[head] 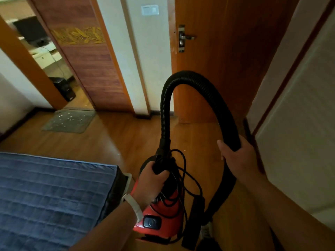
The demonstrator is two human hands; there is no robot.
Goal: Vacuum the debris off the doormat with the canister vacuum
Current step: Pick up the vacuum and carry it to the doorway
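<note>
Left grip [154, 180]: clenches round the black handle [160, 160] on top of the vacuum; wears a white wristband [134, 205] at the wrist.
Right grip [233, 153]: grasps the hose partway down its right-hand side, fingers wrapped over the top.
Vacuum [163, 211]: red canister, stands on end under the left grip, black switch [151, 222] facing up; cannot tell whether it touches the floor.
Hose [197, 78]: black and ribbed, rises from the vacuum's top, arches high, drops through the right grip towards the floor.
Cord [184, 180]: black, hangs in loose loops from the handle down the red body.
Doormat [69, 124]: grey, lies flat on the wooden floor [126, 138] at the open doorway, far left, well apart from the vacuum.
Debris [72, 120]: pale flecks, scattered across the doormat.
Bed [45, 196]: blue quilted cover, fills the lower left, corner just beside the vacuum.
Open door [87, 60]: dark wood with a gold leaf band, stands beside the doormat.
Closed door [217, 51]: orange-brown, metal lever [184, 38], behind the hose's arch.
Wall switch [150, 9]: white, sits between the two doors.
</note>
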